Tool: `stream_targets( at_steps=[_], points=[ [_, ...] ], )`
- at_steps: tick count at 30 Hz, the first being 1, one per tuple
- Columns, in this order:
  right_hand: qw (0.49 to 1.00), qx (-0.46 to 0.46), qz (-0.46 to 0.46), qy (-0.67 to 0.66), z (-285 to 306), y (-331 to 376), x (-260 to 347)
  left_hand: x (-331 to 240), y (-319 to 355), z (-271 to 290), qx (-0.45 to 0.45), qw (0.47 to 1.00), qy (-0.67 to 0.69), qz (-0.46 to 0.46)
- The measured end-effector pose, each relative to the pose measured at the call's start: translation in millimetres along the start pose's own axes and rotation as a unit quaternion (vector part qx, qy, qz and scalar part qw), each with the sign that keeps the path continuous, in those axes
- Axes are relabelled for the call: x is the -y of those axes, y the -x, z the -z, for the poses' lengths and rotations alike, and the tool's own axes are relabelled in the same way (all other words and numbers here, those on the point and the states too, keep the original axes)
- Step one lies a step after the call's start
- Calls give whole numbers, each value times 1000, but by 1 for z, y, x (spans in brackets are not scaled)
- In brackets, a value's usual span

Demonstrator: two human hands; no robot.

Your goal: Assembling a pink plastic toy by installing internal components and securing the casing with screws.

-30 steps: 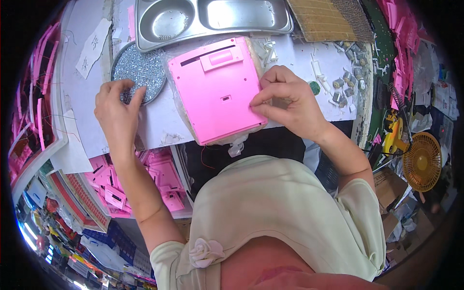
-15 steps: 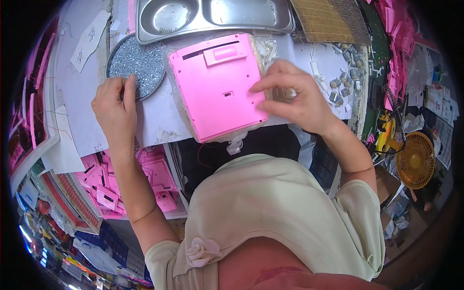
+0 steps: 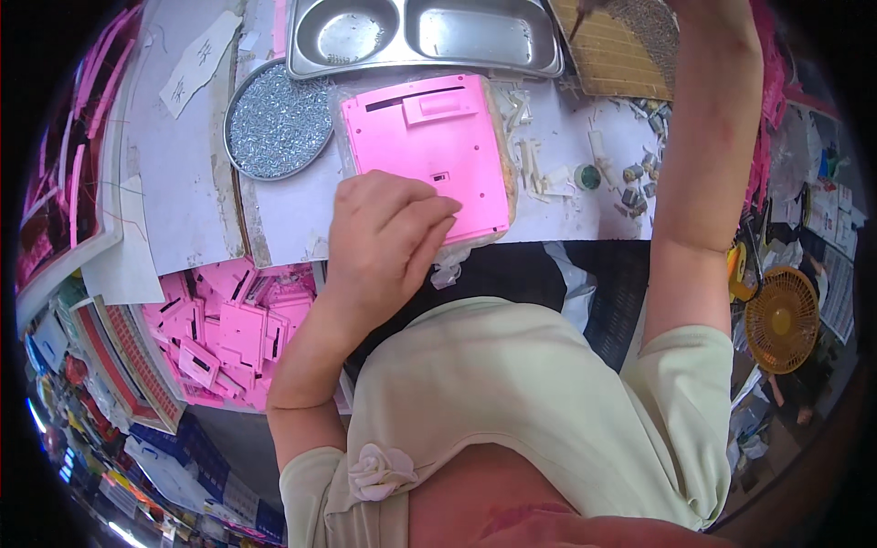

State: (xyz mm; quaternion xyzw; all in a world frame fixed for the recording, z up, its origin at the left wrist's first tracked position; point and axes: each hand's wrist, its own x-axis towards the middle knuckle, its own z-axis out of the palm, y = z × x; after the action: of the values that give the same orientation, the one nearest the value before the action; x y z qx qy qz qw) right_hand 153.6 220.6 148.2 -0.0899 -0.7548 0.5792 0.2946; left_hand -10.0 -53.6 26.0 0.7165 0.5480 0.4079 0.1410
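A pink plastic panel (image 3: 429, 137) lies flat on a clear bag on the white table, straight ahead of me. My left hand (image 3: 384, 237) rests on the panel's near left corner. Its fingertips are pinched together against the panel's surface, and I cannot see whether anything small is between them. My right forearm (image 3: 703, 137) rises to the top right over the table. That hand is cut off by the frame's upper edge. A thin dark tool tip (image 3: 577, 23) shows near the top edge.
A round dish of small silver screws (image 3: 274, 119) sits left of the panel. A steel two-compartment tray (image 3: 301, 55) stands behind it, a bamboo mat (image 3: 612, 55) to its right. Small metal parts (image 3: 639, 169) lie at right. A box of pink pieces (image 3: 228, 329) is below left, a yellow fan (image 3: 781, 320) far right.
My left hand left the screw dish and came onto the panel's near corner. My right hand lifted off the panel's right edge and went up out of the frame.
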Motion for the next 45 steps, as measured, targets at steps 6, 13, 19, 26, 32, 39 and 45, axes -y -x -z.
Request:
stream_targets(
  at_steps=[6,13,19,26,32,39,45],
  points=[
    [957,86,23,-276,-73,69,-26,7,3,-14,-25,1000,15,-2],
    [968,-47,-11,-246,-133,85,-8,10,0,-13,-43,999,30,-10],
    [969,-93,-20,-230,-146,82,7,11,7,-11,-71,996,-46,-16],
    [978,-111,-9,-179,-132,80,-8,102,-10,50,-108,950,-252,152],
    [974,-127,-1,-189,-121,96,-10,125,-4,51,-76,959,-204,182],
    [954,-139,62,-258,-113,118,-17,139,-3,61,-94,955,-224,169],
    [960,-187,17,-206,-105,134,-10,118,-10,59,-114,965,-147,185]
  ],
)
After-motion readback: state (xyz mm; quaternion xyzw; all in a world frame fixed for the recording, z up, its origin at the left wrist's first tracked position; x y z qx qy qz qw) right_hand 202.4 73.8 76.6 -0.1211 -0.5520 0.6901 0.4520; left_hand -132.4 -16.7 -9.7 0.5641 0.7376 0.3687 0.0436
